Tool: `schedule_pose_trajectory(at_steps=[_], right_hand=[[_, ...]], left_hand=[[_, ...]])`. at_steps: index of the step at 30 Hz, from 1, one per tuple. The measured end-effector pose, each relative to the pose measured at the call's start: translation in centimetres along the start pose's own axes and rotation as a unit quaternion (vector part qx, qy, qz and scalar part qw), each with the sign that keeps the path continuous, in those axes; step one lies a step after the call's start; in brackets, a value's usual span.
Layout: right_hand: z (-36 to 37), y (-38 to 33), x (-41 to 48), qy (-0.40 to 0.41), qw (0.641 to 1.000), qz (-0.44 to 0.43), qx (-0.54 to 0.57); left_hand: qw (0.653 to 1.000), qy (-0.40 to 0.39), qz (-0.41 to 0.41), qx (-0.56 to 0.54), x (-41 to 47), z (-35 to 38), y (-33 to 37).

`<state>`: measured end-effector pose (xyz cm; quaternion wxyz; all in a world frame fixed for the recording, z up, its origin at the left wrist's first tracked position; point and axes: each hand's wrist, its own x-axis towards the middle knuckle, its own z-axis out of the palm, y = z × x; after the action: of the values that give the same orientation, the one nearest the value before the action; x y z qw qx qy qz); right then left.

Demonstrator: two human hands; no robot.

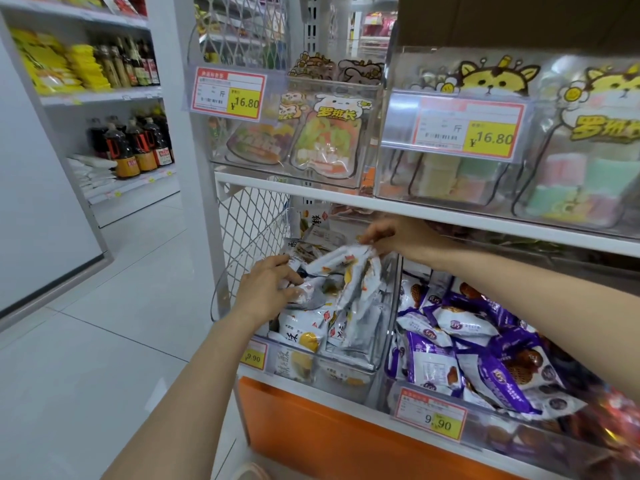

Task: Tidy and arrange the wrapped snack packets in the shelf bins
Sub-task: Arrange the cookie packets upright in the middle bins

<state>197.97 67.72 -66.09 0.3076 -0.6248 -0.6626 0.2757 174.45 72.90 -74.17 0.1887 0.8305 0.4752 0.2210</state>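
Note:
A clear plastic bin (377,344) on the lower shelf holds several white snack packets (304,336) with yellow and red print. Above it, a bunch of the same white packets (346,275) is lifted between both hands. My left hand (268,284) grips the bunch's lower left side. My right hand (388,235) pinches its top right edge, just under the upper shelf board. The neighbouring bin on the right is piled with purple and white snack packets (485,344).
Clear bins (450,199) with cartoon-printed candy bags fill the upper shelf, with 16.80 price tags (228,93). 9.90 tags (431,417) hang on the lower bins. A white mesh panel (249,220) closes the rack's left end. Bottles (131,147) fill the far aisle shelf.

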Motion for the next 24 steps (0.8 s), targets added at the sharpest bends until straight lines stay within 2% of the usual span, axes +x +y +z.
schedule_pose_trajectory(at_steps=[3, 6, 10, 13, 15, 17, 19, 24], right_hand=[[0.9, 0.2, -0.3, -0.067, 0.994, 0.016, -0.087], [1.9, 1.0, -0.4, -0.114, 0.982, 0.03, -0.145], [2.0, 1.2, -0.1, -0.082, 0.979, 0.021, -0.185], [1.8, 1.3, 0.4, -0.066, 0.976, 0.007, -0.206], [1.8, 1.5, 0.7, -0.057, 0.974, 0.004, -0.219], [1.9, 1.6, 1.0, -0.053, 0.974, 0.004, -0.222], [2.4, 1.5, 1.3, -0.056, 0.971, -0.004, -0.231], [4.4, 0.9, 3.2, -0.079, 0.953, -0.065, -0.285]], left_hand=[[0.995, 0.044, -0.012, -0.09, -0.3, -0.5, -0.6], [0.989, 0.093, -0.014, -0.117, -0.6, -0.8, -0.7], [0.986, 0.108, 0.009, -0.13, -0.9, -1.0, 0.2], [0.99, 0.136, -0.011, -0.042, -0.6, -0.8, 0.2], [0.992, 0.105, -0.065, -0.014, -0.6, -0.6, -0.2], [0.997, 0.02, -0.079, 0.012, -0.8, -0.1, -0.5], [0.996, -0.039, -0.057, 0.057, -1.1, 0.1, -0.5], [0.994, -0.083, 0.007, 0.076, -2.1, -0.8, -0.6]])
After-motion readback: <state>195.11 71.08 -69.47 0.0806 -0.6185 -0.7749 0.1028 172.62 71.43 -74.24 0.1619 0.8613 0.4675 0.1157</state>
